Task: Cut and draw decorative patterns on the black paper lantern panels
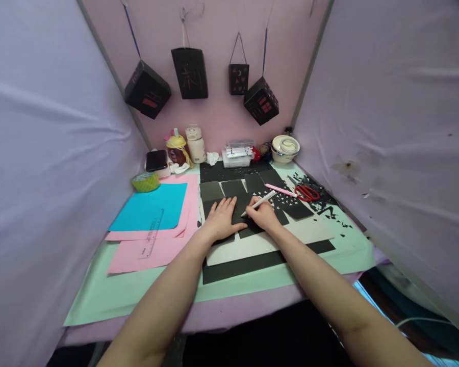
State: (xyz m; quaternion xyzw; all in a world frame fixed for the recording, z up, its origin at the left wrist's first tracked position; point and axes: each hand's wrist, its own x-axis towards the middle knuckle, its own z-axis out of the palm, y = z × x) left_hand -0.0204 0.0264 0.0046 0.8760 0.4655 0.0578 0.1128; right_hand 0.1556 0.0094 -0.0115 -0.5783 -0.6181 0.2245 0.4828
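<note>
My left hand lies flat with its fingers spread on a sheet of black paper. Gripped in my right hand is a white pen, its tip down at the black paper beside my left thumb. Black cut pieces lie around this sheet, and to its right a black part is cut with many small star shapes. Under these are a white sheet and a longer black sheet. A pink pen-like tool rests just beyond my right hand.
Red-handled scissors lie among black scraps at right. Blue paper, pink paper, a clear ruler and yellow-green tape are at left. Bottles, a marker box and a bowl stand behind. Black boxes hang above.
</note>
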